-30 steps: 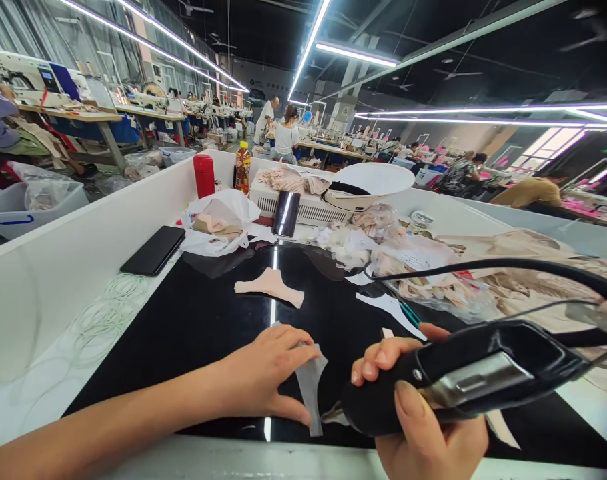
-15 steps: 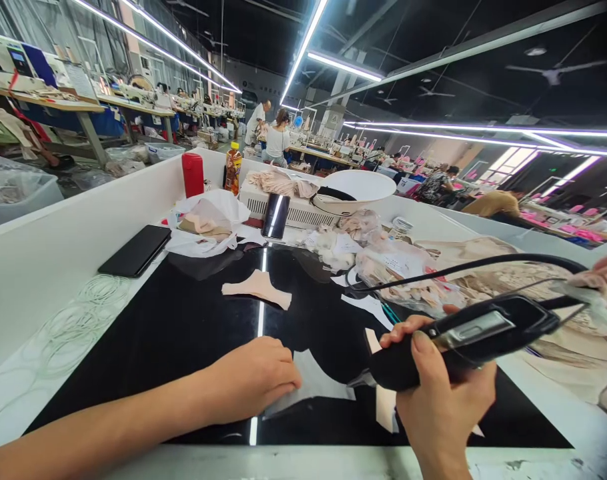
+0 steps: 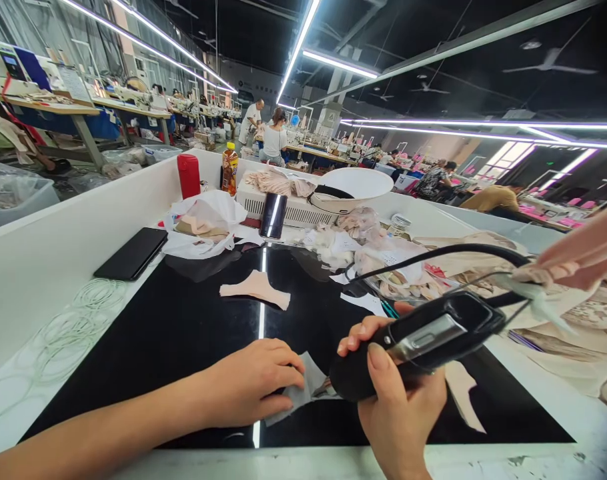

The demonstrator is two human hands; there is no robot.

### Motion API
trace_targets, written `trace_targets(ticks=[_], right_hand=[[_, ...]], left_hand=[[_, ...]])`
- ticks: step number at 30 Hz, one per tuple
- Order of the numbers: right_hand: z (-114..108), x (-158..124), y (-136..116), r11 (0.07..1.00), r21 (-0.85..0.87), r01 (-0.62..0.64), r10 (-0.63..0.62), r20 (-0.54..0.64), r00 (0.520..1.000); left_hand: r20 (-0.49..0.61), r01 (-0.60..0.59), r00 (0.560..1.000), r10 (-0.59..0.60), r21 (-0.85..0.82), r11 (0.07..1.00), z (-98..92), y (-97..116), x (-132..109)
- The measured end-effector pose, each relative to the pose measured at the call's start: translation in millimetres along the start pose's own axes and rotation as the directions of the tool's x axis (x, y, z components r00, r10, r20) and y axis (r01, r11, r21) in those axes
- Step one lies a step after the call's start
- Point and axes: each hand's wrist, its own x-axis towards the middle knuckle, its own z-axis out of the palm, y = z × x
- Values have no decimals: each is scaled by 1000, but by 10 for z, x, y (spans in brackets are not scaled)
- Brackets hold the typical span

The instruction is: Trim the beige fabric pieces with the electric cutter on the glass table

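My left hand rests on a small pale grey-white fabric piece on the black work surface. Its fingers are slightly bent and spread. My right hand is wrapped around a black corded hand tool with a silver panel on its side. The tool's metal tip meets the grey-white piece just right of my left fingers. Beyond my hands lies a beige shaped piece. Another beige piece shows right of my right hand, partly hidden by it.
A fabric strip hangs at the tool's cord end. Bagged fabric pieces crowd the right side, and a white plastic bag stands back left. A black flat case and elastic loops lie left. White walls border the table.
My right hand has carried the tool left, bringing its tip onto the grey-white piece. The fingers of my left hand have spread slightly. The beige piece at right has become more visible.
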Motion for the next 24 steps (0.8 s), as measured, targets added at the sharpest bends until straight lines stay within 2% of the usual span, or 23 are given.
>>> trace_targets(ticks=[14,18,21,24], right_hand=[[-19,-19,3,999,-38,12,-11,26,1000],[-31,57,34,996,-82,34,-36,-28,999],[-28,111,28,994,-107,30,-39,-88,995],[-4,103,-8,997,-75,16,-23,-100,995]], left_hand=[[-23,-21,1000,21,7,1000,16,-26,-14],[-35,-27,999,27,1,1000,8,-8,-14],[-5,-39,999,39,-18,999,9,-12,-10],[18,-46,999,47,-24,999,15,-30,-9]])
